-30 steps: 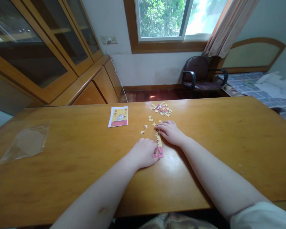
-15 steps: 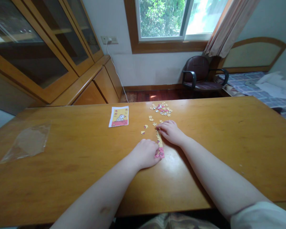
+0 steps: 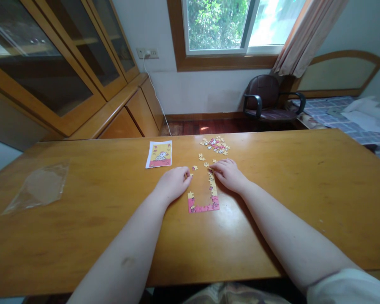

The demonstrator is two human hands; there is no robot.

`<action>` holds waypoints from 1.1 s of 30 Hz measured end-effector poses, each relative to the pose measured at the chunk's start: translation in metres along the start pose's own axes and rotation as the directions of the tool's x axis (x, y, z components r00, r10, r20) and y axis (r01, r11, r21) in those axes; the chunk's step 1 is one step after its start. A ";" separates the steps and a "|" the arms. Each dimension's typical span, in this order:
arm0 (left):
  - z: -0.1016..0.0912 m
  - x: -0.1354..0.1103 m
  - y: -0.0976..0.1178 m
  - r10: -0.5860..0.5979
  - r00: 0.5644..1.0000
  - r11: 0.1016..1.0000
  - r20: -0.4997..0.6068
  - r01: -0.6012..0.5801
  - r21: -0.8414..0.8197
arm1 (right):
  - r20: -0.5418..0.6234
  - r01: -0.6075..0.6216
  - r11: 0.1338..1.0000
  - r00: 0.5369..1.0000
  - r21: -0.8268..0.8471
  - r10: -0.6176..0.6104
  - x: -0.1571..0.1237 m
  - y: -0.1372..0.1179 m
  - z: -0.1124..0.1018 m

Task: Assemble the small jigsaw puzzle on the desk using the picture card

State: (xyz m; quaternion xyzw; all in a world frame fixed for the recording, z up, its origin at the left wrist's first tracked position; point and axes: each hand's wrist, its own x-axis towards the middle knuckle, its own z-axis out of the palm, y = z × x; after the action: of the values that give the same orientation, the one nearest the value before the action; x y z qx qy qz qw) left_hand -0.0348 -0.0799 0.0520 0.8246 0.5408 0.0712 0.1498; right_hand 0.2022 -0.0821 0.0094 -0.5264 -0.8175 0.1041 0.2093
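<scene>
In the head view, a partly joined jigsaw border (image 3: 204, 209) lies flat on the wooden table (image 3: 120, 228), between and just in front of the person's forearms. Its pink bottom row runs across, its right side climbs in pink and then yellow, and its shorter left side ends in a yellow piece. The left hand (image 3: 175, 183) is above that short side and left of it, fingers curled and thumb drawn close to the forefinger, the tips at a small yellow piece (image 3: 191, 175). The right hand (image 3: 227, 172) lies low over the upper end of the right side, its fingers bent loosely and their tips touching the pieces there. The fingertips cover so much at this size that one cannot tell whether either hand has hold of a piece. A few loose pieces (image 3: 202, 157) lie between and beyond the hands, and a heap of mixed pieces (image 3: 215, 145) sits near the far edge. Left of these rests a printed picture card (image 3: 160, 155) showing a white figure on yellow and pink; well apart at the far left lies a clear plastic bag (image 3: 41, 185).
</scene>
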 end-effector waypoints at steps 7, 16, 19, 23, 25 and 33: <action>0.014 0.013 -0.019 -0.023 1.000 0.996 0.006 0.024 -0.089 | 0.017 0.008 1.000 1.000 0.001 -0.008 -0.001 -0.001 -0.001; 0.027 0.017 -0.019 0.114 0.985 0.993 -0.127 -0.110 0.035 | -0.063 -0.024 1.000 0.998 0.017 0.025 0.000 0.000 0.001; 0.031 0.019 -0.023 0.024 0.988 0.997 -0.154 -0.012 0.078 | -0.113 -0.054 0.998 0.992 0.025 0.056 0.000 0.003 0.002; 0.028 0.020 -0.026 -0.075 0.972 0.992 -0.224 0.096 0.085 | -0.170 -0.093 0.995 0.981 0.036 0.098 0.000 0.005 0.001; 0.025 0.018 -0.024 -0.058 0.967 0.994 -0.246 0.080 0.080 | -0.188 -0.106 0.993 0.976 0.042 0.112 0.000 0.005 0.000; 0.020 0.012 -0.011 0.120 0.980 0.991 -0.157 -0.109 0.080 | -0.221 -0.108 0.992 0.968 0.061 0.119 0.001 0.008 0.002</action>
State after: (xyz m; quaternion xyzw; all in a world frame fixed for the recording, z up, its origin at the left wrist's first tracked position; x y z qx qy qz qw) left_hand -0.0341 -0.0683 0.0289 0.8507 0.5049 0.1273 0.0719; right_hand 0.2078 -0.0779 0.0045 -0.5753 -0.7546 0.0758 0.3065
